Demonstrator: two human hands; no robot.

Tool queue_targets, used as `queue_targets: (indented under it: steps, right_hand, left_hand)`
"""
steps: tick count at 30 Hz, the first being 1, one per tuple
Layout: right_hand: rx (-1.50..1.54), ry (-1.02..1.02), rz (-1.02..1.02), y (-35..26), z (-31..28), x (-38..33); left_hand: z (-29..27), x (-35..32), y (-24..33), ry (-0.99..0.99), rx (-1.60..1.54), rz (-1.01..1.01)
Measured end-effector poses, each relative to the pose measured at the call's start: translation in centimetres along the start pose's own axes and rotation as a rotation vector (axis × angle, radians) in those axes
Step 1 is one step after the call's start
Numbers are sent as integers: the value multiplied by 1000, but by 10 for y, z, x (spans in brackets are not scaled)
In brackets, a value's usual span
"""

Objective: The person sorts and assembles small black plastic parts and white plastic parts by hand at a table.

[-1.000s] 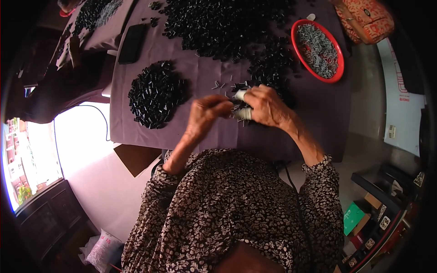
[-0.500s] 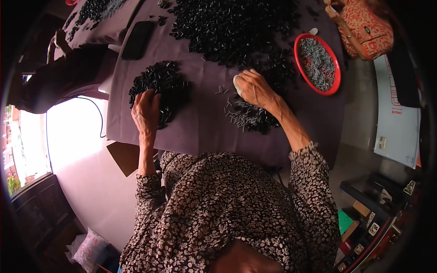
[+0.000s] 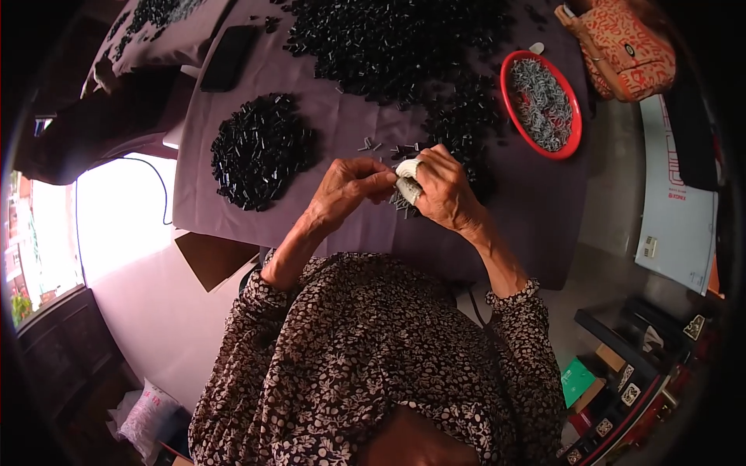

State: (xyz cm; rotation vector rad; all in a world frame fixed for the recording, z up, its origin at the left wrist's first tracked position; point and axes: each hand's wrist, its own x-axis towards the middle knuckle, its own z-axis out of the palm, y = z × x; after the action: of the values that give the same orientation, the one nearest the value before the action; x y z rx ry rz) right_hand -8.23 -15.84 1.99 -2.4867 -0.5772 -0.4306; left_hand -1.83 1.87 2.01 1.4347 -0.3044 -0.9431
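Note:
Near the table's front edge, my two hands meet fingertip to fingertip. My left hand [image 3: 346,190] pinches with thumb and index finger; whatever is between them is too small to make out. My right hand [image 3: 449,189] is also closed in a pinch, with white finger covers [image 3: 409,169] on its thumb and index finger; its contents are hidden. Small grey pins [image 3: 369,145] lie beyond the fingertips, and more show under my right hand. To the left of my hands is a round pile of short black pieces [image 3: 263,151].
A large heap of black pieces [image 3: 388,54] spreads over the far middle. A red oval basin [image 3: 576,120] of grey pins stands at right, a dark phone [image 3: 228,58] at far left. Another person's arm in patterned orange cloth [image 3: 629,50] rests past the right edge.
My left hand has left the round black pile and come right to meet my right hand. My right hand has moved slightly nearer to me, its fingers turned toward the left hand.

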Motion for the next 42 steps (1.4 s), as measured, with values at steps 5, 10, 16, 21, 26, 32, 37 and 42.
queue_targets:
  steps: [5,10,16,21,26,32,37,42]
  right_hand:
    - [380,159,293,9,3,-21]
    - [544,223,573,24,-14,-40]
    - [595,300,739,40,-15,-50]
    - [555,226,722,42,-10,-54]
    - [575,272,740,46,-16,-47]
    - [625,278,724,45,-12,-46]
    - [611,301,727,46,-13,-54]
    - [608,307,742,42,-12,-53]
  left_hand:
    - [15,15,-4,-51,-189,32]
    - [28,52,2,102,471,183]
    - [30,108,-26,418,994,290]
    - [36,114,-26,351,1083,339]
    - [35,113,-27,342,995,412]
    - [36,120,-30,355,1072,349]
    - [31,114,-33,344,1049,457]
    - [31,125,-40,306,1124,634]
